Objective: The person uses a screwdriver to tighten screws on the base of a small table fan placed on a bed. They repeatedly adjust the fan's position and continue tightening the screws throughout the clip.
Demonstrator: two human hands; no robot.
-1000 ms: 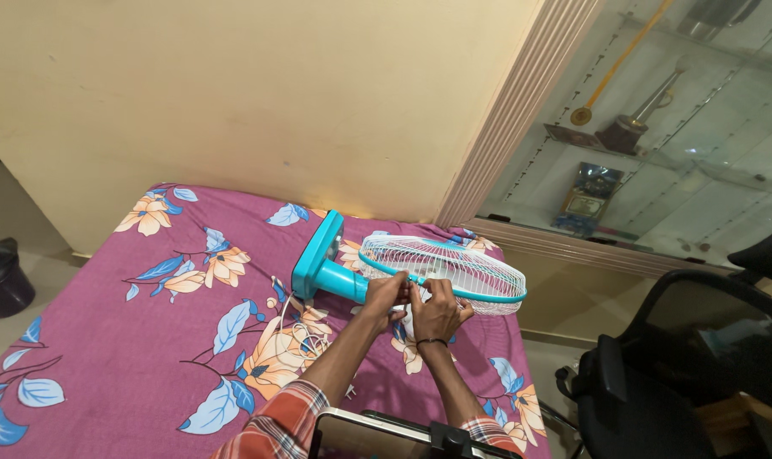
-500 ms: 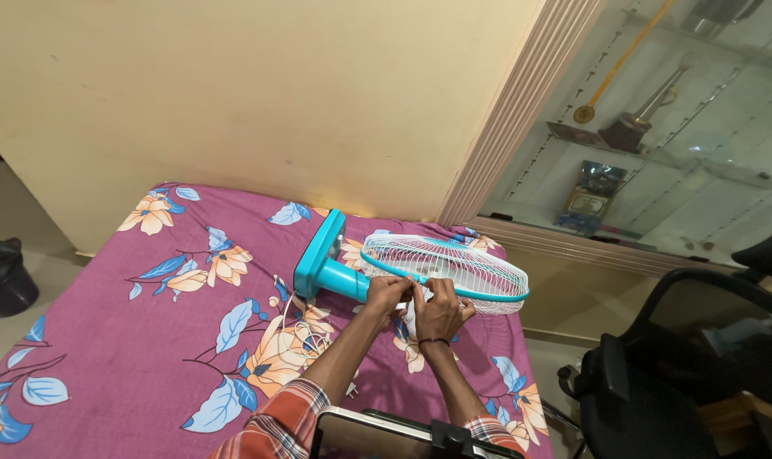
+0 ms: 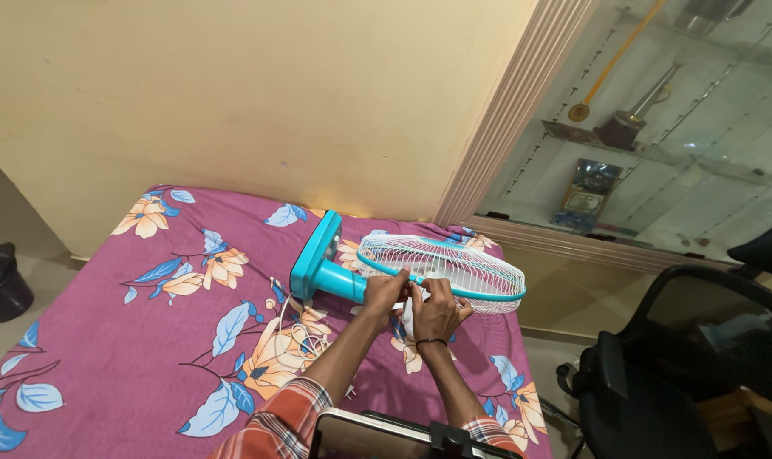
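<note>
1. Purple floral cloth (image 3: 148, 357) covers the bed beneath my work; a cream wall (image 3: 233, 85) rises behind it and a glass cabinet (image 3: 658, 136) stands to the right.
2. Fingers: my left hand (image 3: 384, 291) is curled shut, pinching the teal rim of the fan (image 3: 441, 265) at its near edge. My right hand (image 3: 437, 310) sits just beside it, fingers bent against the same stretch of rim and the white grille wires; whether they truly clamp anything I cannot tell.
3. Fan: it lies on its side on the cloth, grille toward the cabinet, teal base (image 3: 316, 255) upright toward the wall, neck between the two.
4. Cord: a white cord (image 3: 296, 327) lies in loose loops on the cloth by my left forearm.
5. Risk, as I judge it: both hands press one small arc of rim, so a hard pull could bend the thin wires or let the rim spring and nip a fingertip. The fan rests on soft bedding near the bed's right edge, and a sideways shove could roll it off. My forearm could also snag the loops.
6. Change: against the earlier frames, fan and hands sit almost where they were; my right fingers have closed slightly nearer the left hand.
</note>
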